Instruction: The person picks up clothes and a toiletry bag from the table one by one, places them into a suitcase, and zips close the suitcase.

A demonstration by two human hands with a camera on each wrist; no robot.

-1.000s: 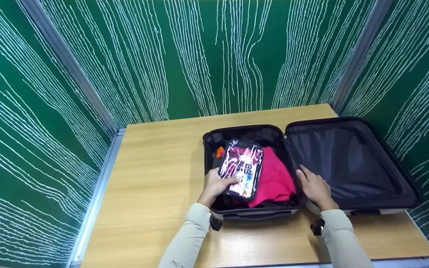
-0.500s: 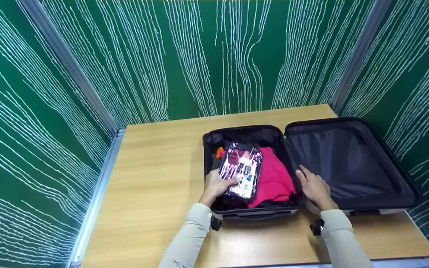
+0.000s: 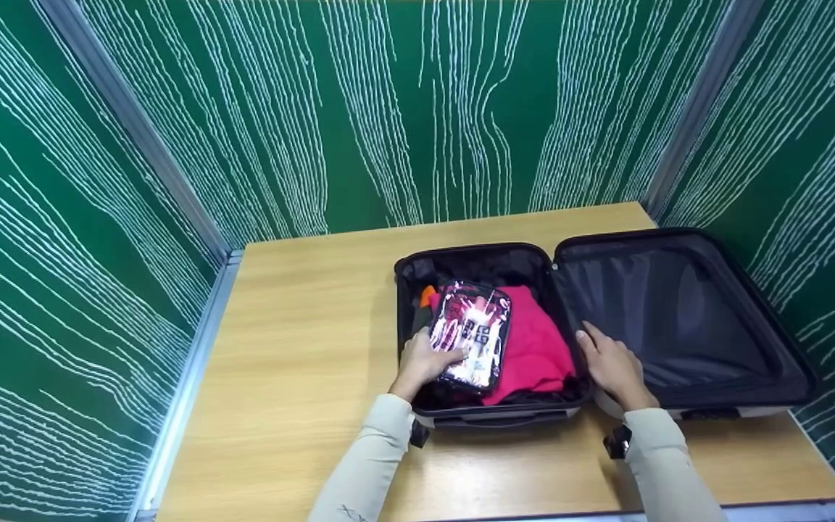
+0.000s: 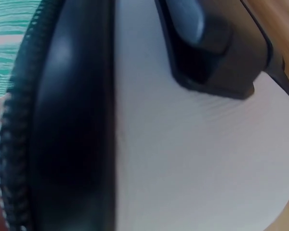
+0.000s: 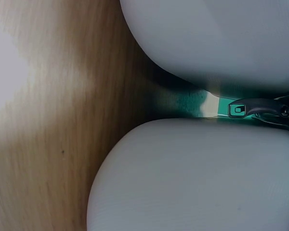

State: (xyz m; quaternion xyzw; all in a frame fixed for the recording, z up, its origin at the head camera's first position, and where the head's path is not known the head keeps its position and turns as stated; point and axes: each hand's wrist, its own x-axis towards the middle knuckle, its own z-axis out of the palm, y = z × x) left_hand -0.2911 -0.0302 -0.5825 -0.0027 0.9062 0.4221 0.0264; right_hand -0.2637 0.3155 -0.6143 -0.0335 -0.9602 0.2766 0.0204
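An open suitcase (image 3: 501, 416) lies on the table. In the head view my left hand (image 3: 421, 362) grips a clear toiletry pouch (image 3: 486, 337) with black edging, thumb across its top face. The pouch overlaps pink clothing (image 3: 537, 348) inside the left half. Shiny glare blurs the small items in the pouch. My right hand (image 3: 615, 366) grips the suitcase's inner edge, where the two halves meet, with some fingers hidden. The left wrist view shows the pale shell (image 4: 197, 154) beside a black zipper (image 4: 12, 144). Neither wrist view shows clear fingers at work.
The suitcase lid (image 3: 678, 319), lined in dark fabric, lies open to the right. An orange item (image 3: 428, 296) pokes out at the left inside the case. Green patterned walls (image 3: 461, 109) rise behind the wooden table (image 3: 294, 362). A zipper pull (image 5: 238, 110) hangs between the pale shells.
The pouch's far end has tipped down slightly toward the pink clothing, with my left hand still gripping it. My right hand has stayed in place.
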